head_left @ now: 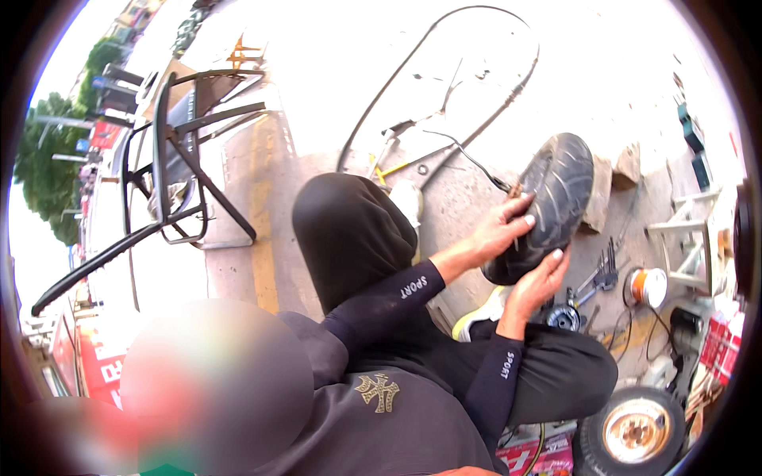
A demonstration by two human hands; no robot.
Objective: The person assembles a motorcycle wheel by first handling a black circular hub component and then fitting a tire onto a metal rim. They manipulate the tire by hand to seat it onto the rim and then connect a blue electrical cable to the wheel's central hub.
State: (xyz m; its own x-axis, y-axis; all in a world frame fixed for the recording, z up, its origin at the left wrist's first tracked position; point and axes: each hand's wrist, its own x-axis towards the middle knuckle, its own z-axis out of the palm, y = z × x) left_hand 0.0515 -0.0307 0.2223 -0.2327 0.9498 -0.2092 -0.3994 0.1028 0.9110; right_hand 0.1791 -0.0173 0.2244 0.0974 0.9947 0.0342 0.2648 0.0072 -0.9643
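- The black tyre (565, 194) is held over the ground (305, 262), ahead of the person and just beyond the pale shoe (482, 313); whether its low end rests on anything is hidden. No edge or corner of the ground lies close enough to place it by.
- The left hand (508, 230) is closed on the tyre's left edge, thumb toward the tread; some fingertips are hard to make out.
- The right hand (544, 284) grips the lower end, thumb laid along the tread and the remaining fingers mostly hidden.
- Likeliest trouble: the tyre rolling or twisting out of the grip. It is curved, and both hands hold it toward one side and the low end, so the high end may swing if either hold loosens.
- A slip could drop it onto the shoe, or knock it against the wooden block (601, 198) or the loose tools (606, 278) close by on the right.
- The black cord (476, 161) runs up to the tyre's left edge by the left fingers; turning the tyre could snag or tug it. Whether it is attached cannot be told.
- As for direction, the long axis slants from the low end at lower left to the high end at upper right, leaning away from the person.
- The tread faces up and rightward; the hollow side seems turned left.
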